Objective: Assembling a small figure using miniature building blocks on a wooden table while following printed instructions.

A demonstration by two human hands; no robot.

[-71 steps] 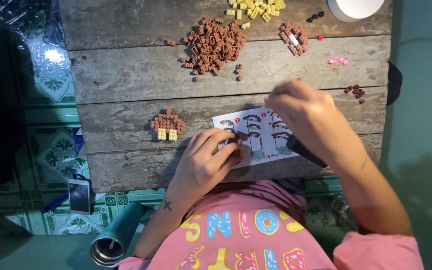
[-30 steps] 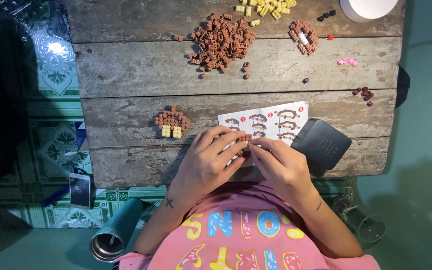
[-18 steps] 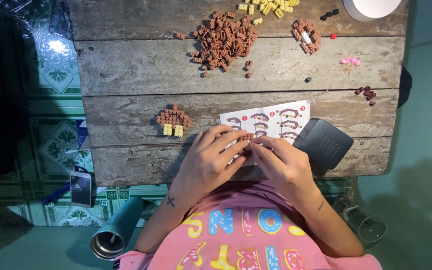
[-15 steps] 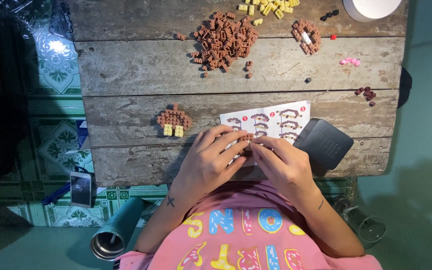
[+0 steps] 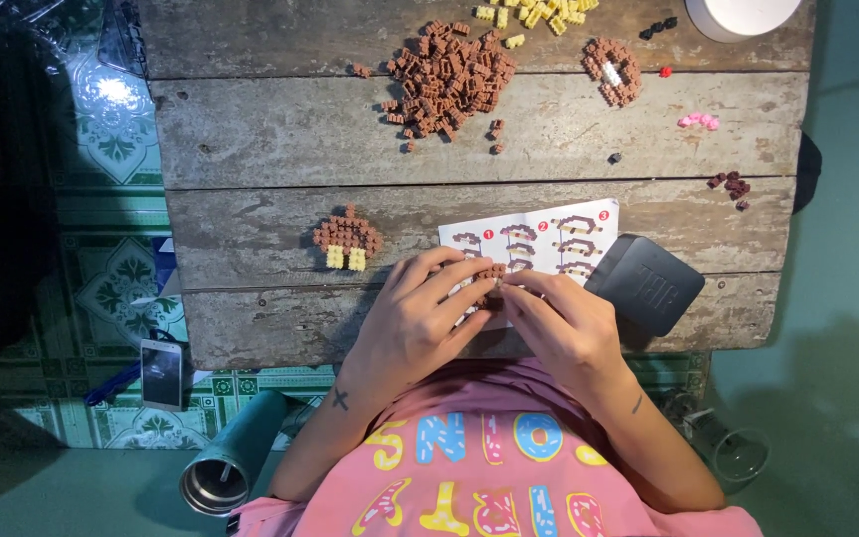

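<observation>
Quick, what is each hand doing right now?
Left hand: fingers pinched on the small brown brick piece.
Right hand: fingertips pinched on the same piece, above the instruction sheet.

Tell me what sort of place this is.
Probably a home hobby spot: a worn plank table over patterned floor tiles, with a pile of small brown bricks and an instruction sheet.

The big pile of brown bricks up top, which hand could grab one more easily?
Probably the left hand. The pile of small brown bricks lies straight beyond it. The right hand, also pinching the small brown brick piece, would cross over.
</observation>
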